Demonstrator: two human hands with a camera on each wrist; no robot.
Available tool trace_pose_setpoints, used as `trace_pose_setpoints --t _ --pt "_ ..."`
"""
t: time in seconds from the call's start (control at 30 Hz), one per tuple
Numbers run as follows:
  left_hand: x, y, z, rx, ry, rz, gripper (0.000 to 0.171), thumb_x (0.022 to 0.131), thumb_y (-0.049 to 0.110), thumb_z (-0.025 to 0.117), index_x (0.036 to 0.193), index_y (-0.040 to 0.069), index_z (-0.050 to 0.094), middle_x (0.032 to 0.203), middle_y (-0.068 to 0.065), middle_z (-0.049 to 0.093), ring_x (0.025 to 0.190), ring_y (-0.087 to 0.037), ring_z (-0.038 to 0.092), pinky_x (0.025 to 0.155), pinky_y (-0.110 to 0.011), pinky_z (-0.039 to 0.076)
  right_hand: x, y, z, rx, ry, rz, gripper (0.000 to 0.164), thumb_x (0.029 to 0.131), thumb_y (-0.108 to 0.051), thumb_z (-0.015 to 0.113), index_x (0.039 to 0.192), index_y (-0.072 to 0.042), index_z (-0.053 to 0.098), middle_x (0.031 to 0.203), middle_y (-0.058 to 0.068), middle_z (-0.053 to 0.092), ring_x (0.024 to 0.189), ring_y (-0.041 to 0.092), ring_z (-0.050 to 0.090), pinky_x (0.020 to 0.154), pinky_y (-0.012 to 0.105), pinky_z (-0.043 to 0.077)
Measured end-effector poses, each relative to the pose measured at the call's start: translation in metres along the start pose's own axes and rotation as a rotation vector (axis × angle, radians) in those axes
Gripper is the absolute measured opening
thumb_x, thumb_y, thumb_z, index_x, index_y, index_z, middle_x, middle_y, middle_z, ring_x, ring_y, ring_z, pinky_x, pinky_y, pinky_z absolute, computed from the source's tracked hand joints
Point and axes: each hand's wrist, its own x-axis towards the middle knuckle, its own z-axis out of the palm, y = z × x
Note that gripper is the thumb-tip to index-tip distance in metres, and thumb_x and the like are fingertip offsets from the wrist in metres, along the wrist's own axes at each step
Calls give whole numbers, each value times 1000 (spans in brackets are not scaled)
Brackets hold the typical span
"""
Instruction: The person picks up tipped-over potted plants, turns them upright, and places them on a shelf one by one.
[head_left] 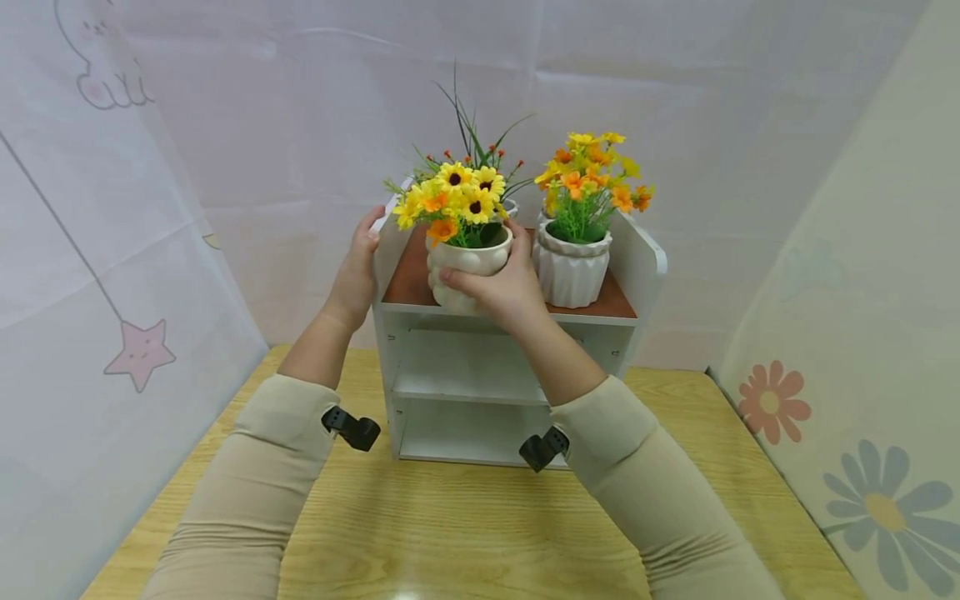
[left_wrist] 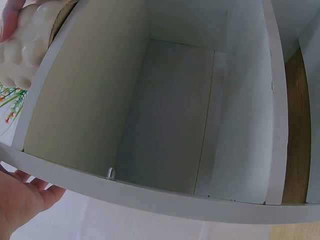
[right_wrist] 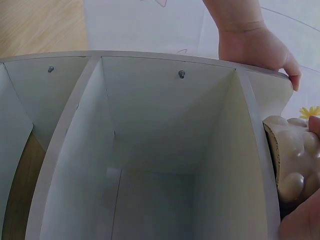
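My right hand [head_left: 513,287] grips a cream, bumpy flowerpot [head_left: 468,260] with yellow and orange artificial flowers [head_left: 457,200], thumb across its front. The pot is at the front left of the small white shelf's brown top [head_left: 412,275]; in the right wrist view the pot's base [right_wrist: 275,155] is at the top board's front edge. My left hand [head_left: 356,279] holds the shelf's left side panel [head_left: 384,262] near its upper end. Fingers [left_wrist: 47,195] of that hand lie along the outer face in the left wrist view.
A white fluted pot [head_left: 573,271] of orange and yellow flowers stands at the top's right. Behind are a grassy plant with red berries [head_left: 480,142] and part of another pot. Below are open compartments [head_left: 472,362]. The shelf stands on a wooden table [head_left: 450,525] between printed cloth walls.
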Motion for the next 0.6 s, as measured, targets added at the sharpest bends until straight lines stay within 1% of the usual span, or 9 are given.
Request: trace_pose_setpoints --t 0.2,0.4,0.53,0.6 --pt "-1 0 -1 17 2 -9 63 97 35 17 157 16 11 156 -16 25 138 -32 29 118 -50 19 1 0 0 8 -8 10 106 71 -34 85 152 -25 17 148 5 40 132 23 44 110 42 38" --pt "0 0 -2 26 3 0 63 98 36 17 157 15 12 157 -15 25 140 -30 27 119 -51 17 1 -1 0 -1 -15 14 107 71 -33 85 152 -25 15 151 5 37 134 24 41 111 43 36" --pt "1 0 -2 33 -1 -6 63 98 37 17 157 16 12 157 -15 25 138 -30 28 118 -50 19 0 -2 -1 -14 -20 29 113 72 -36 84 155 -25 8 157 5 29 141 24 34 115 44 32" --pt "2 -1 -3 31 -2 -11 63 98 37 17 157 17 12 156 -16 26 136 -29 30 118 -50 21 -2 -1 -3 -15 -25 38 117 73 -38 83 156 -27 2 161 4 21 146 23 27 116 43 30"
